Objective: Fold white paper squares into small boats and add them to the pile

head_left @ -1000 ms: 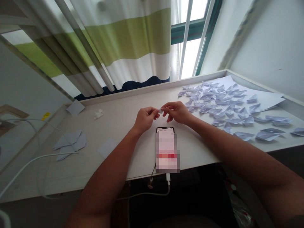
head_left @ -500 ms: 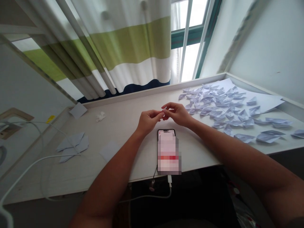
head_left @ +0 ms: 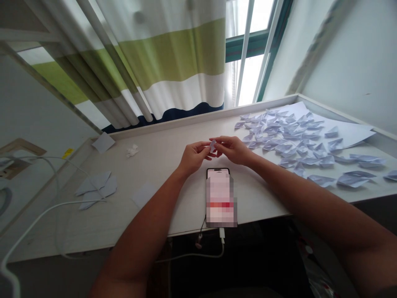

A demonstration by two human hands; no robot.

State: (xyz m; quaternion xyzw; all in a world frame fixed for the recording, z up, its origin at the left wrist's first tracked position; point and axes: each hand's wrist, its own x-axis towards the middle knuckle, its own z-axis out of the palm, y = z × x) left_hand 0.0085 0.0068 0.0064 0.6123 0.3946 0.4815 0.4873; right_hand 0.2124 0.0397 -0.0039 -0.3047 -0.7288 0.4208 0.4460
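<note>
Between both hands, above the middle of the white desk (head_left: 173,145), is a small folded piece of white paper (head_left: 212,145). My left hand (head_left: 194,157) pinches it from the left side. From the right, my right hand (head_left: 232,150) grips it with thumb and fingers. Part of the paper is hidden behind the fingertips. Just below the hands a phone (head_left: 218,174) lies on the desk, its screen partly pixelated. To the right of my right hand many folded paper boats (head_left: 285,130) are spread out.
Flat white sheets (head_left: 353,128) lie under and behind the boats. At left are several loose paper pieces (head_left: 97,188), a square of paper (head_left: 104,142) and a crumpled scrap (head_left: 132,151). A white cable (head_left: 34,221) crosses the left side; another cable (head_left: 222,234) plugs into the phone.
The fingers have shifted and turned the folded paper, which now shows between the fingertips; before, it was mostly hidden. The camera view has moved slightly.
</note>
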